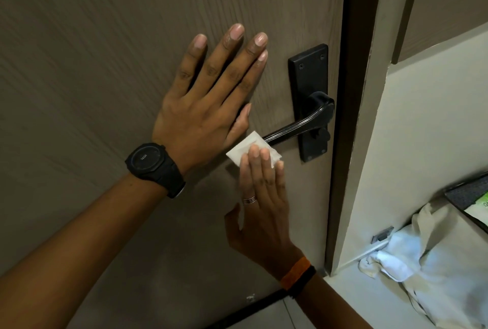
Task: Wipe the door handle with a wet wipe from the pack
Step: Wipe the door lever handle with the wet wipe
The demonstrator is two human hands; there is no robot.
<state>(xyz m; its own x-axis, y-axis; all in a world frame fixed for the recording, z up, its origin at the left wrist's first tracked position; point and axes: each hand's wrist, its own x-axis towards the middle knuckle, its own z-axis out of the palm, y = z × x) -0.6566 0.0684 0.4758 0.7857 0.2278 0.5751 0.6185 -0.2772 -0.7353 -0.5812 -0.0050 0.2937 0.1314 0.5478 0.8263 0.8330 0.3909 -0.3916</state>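
Observation:
A black lever door handle (298, 126) on a black backplate (309, 72) sits on a brown wood-grain door (105, 38). My right hand (264, 209) presses a folded white wet wipe (244, 147) against the free left end of the lever, fingers extended over the wipe. My left hand (208, 98), with a black watch on its wrist, lies flat on the door just left of the handle, fingers spread and holding nothing. At the right edge, a green-and-white pack (479, 212) lies partly cut off; I cannot tell for sure that it is the wipes pack.
The dark door edge and frame (351, 117) run down right of the handle, beside a cream wall (422, 130). White cloth and a beige bag (435, 262) lie at lower right. A tiled floor (264, 313) shows at the bottom.

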